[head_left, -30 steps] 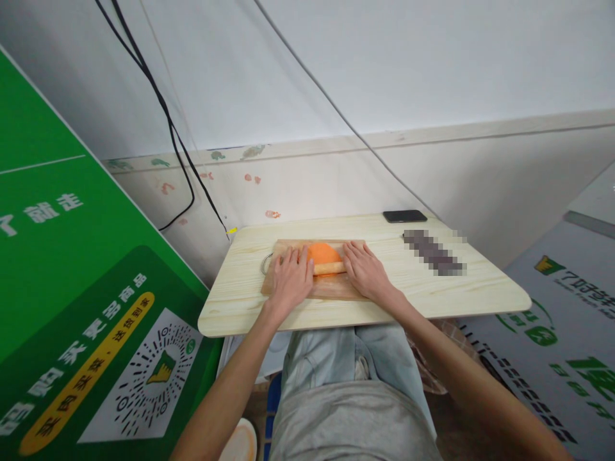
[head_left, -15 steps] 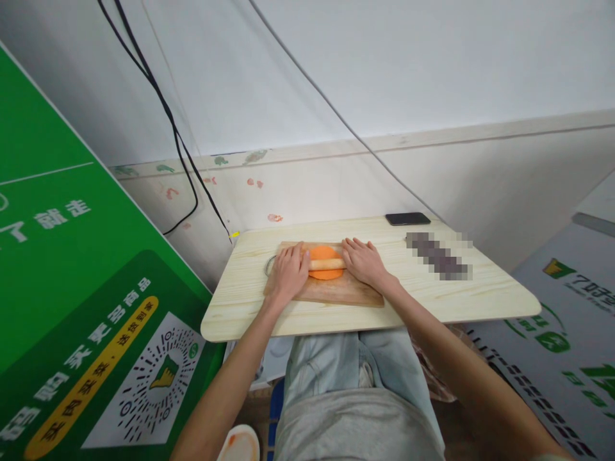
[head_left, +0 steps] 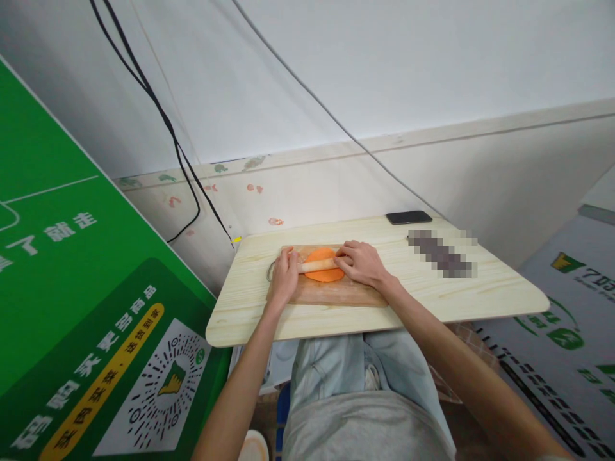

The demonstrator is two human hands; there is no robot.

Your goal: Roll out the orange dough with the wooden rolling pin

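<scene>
A light wooden rolling pin [head_left: 318, 265] lies across a flat, round piece of orange dough [head_left: 325, 276] on a wooden cutting board [head_left: 331, 296]. My left hand [head_left: 285, 276] is closed around the pin's left end. On the other side, my right hand [head_left: 361, 262] grips the right end, its fingers curled over it. Both ends of the pin are hidden by my hands. The dough shows above and below the pin, between the two hands. Past my left hand, part of a metal ring handle [head_left: 270, 271] shows at the board's left edge.
The board rests on a pale wood-grain table [head_left: 432, 298] against the wall. A black phone [head_left: 409, 218] lies near the back edge, with a blurred dark item [head_left: 441, 254] to its right. A green printed panel [head_left: 57, 256] stands at the left. Black cables [head_left: 166, 118] hang along the wall.
My right hand's fingers have gone from stretched out to curled around the pin. My left hand has shifted outward towards the pin's left end, so more of the pin shows. The view has tilted slightly.
</scene>
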